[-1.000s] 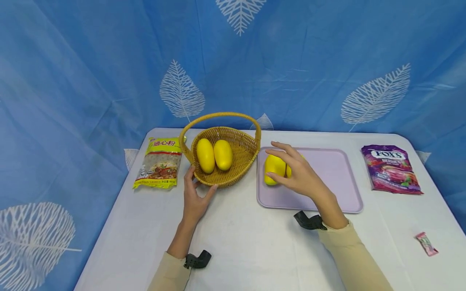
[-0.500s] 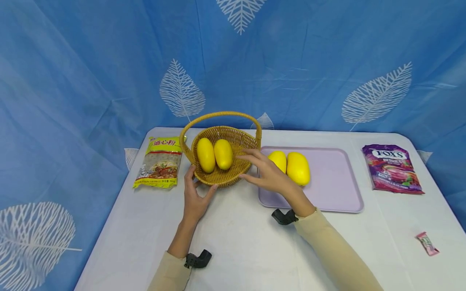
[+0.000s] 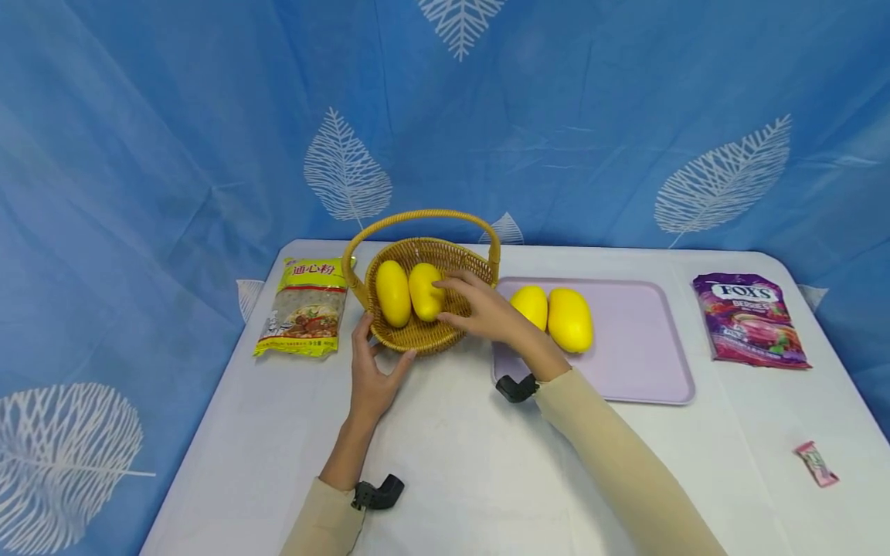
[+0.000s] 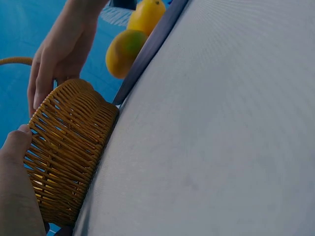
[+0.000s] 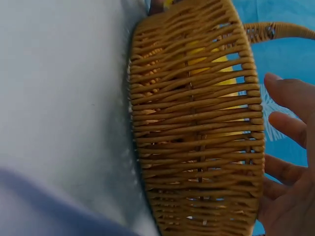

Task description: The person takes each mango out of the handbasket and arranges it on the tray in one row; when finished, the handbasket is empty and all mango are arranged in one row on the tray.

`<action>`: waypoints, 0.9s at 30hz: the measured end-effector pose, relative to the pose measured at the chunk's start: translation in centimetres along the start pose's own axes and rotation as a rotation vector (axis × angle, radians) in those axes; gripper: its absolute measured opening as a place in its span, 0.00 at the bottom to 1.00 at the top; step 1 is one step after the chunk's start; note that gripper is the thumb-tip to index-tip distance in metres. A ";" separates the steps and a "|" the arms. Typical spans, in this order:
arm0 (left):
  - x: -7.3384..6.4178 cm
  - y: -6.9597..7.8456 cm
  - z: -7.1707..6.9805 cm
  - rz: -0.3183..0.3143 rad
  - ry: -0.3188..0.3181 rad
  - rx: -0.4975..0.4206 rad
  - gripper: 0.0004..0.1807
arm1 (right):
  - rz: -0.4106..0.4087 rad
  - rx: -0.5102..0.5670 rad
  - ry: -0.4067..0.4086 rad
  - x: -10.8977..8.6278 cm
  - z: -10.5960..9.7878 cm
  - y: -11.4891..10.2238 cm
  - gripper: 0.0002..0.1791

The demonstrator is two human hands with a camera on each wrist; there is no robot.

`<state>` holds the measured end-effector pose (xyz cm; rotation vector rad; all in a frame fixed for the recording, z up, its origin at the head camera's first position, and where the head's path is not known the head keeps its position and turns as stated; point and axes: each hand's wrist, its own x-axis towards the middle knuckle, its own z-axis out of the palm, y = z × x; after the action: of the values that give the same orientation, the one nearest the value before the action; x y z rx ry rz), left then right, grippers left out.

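Two yellow mangoes, a left one (image 3: 392, 295) and a right one (image 3: 425, 292), lie side by side in the wicker basket (image 3: 417, 338). My left hand (image 3: 371, 386) holds the basket at its front left, its thumb (image 4: 18, 140) against the rim in the left wrist view. Over the basket's right side reaches my right hand (image 3: 480, 309), fingers spread and fingertips beside the right mango; whether they touch it I cannot tell. In the right wrist view, the fingers (image 5: 290, 93) are apart above the rim. Two more mangoes (image 3: 570, 320) lie on the lilac tray (image 3: 633, 340).
A yellow pasta packet (image 3: 306, 309) lies left of the basket, close to its handle (image 3: 431, 214). Far right are a purple candy bag (image 3: 751, 320) and a small pink wrapped candy (image 3: 816, 464). A blue curtain (image 3: 556, 116) hangs behind the table.
My right hand has moved left from the mangoes on the tray, over the basket's right rim, to the right mango inside. My left hand stays at the basket.
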<state>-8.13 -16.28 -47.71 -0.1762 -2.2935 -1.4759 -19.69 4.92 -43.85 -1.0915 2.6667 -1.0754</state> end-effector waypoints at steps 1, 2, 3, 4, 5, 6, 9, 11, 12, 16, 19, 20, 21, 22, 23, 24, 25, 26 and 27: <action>0.0 0.0 0.0 -0.004 0.001 -0.003 0.47 | 0.005 -0.002 -0.010 0.5 0.1 0.0 0.29; 0.0 -0.1 0.0 -0.008 0.003 -0.005 0.47 | 0.007 -0.006 -0.019 0.9 0.1 0.0 0.29; 0.0 -0.2 0.0 -0.011 0.004 -0.008 0.47 | 0.013 -0.012 -0.030 1.4 0.2 0.0 0.30; 0.0 -0.2 0.0 -0.013 0.005 -0.010 0.47 | 0.020 -0.017 -0.042 1.8 0.2 -0.1 0.31; 0.0 -0.3 0.0 -0.013 0.006 -0.010 0.47 | 0.033 -0.022 -0.057 2.1 0.3 -0.1 0.32; 0.0 -0.3 0.1 -0.012 0.007 -0.011 0.47 | 0.049 -0.026 -0.074 2.5 0.4 -0.2 0.33; 0.0 -0.3 0.1 -0.004 0.007 -0.007 0.47 | 0.106 -0.041 -0.131 3.2 0.6 -0.3 0.37; 0.0 -0.3 0.1 0.001 0.005 -0.004 0.47 | 0.136 -0.046 -0.161 3.5 0.8 -0.4 0.38; 0.0 -0.3 0.1 0.002 0.004 -0.003 0.46 | 0.146 -0.046 -0.171 3.7 0.9 -0.4 0.39; 0.1 -0.2 0.1 0.003 0.005 -0.004 0.47 | 0.154 -0.055 -0.181 4.0 1.3 -0.4 0.39; 0.1 -0.2 0.0 -0.003 0.004 -0.008 0.47 | 0.150 -0.061 -0.183 4.1 1.4 -0.3 0.37; 0.1 -0.1 0.0 -0.005 0.003 -0.010 0.47 | 0.147 -0.059 -0.183 4.1 1.4 -0.3 0.36; 0.1 -0.2 0.0 -0.007 0.002 -0.012 0.47 | 0.143 -0.059 -0.183 4.1 1.4 -0.2 0.35; 0.1 -0.2 0.0 -0.008 0.001 -0.012 0.47 | 0.137 -0.056 -0.182 4.0 1.4 -0.2 0.34; 0.1 -0.2 0.0 -0.009 0.000 -0.013 0.47 | 0.131 -0.056 -0.182 4.0 1.4 -0.2 0.33; 0.1 -0.3 0.0 -0.009 0.001 -0.014 0.47 | 0.125 -0.057 -0.180 4.0 1.4 -0.1 0.33; 0.0 -0.3 0.0 -0.010 0.001 -0.013 0.47 | 0.120 -0.058 -0.178 4.0 1.4 -0.1 0.33; 0.0 -0.3 0.1 -0.010 0.001 -0.011 0.47 | 0.115 -0.056 -0.174 4.0 1.4 0.0 0.33; 0.0 -0.3 0.1 -0.011 0.001 -0.009 0.47 | 0.113 -0.057 -0.170 3.9 1.4 0.0 0.34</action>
<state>-8.23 -16.37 -48.00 -0.1661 -2.2908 -1.4920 -22.22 1.62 -44.17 -0.9800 2.6037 -0.8515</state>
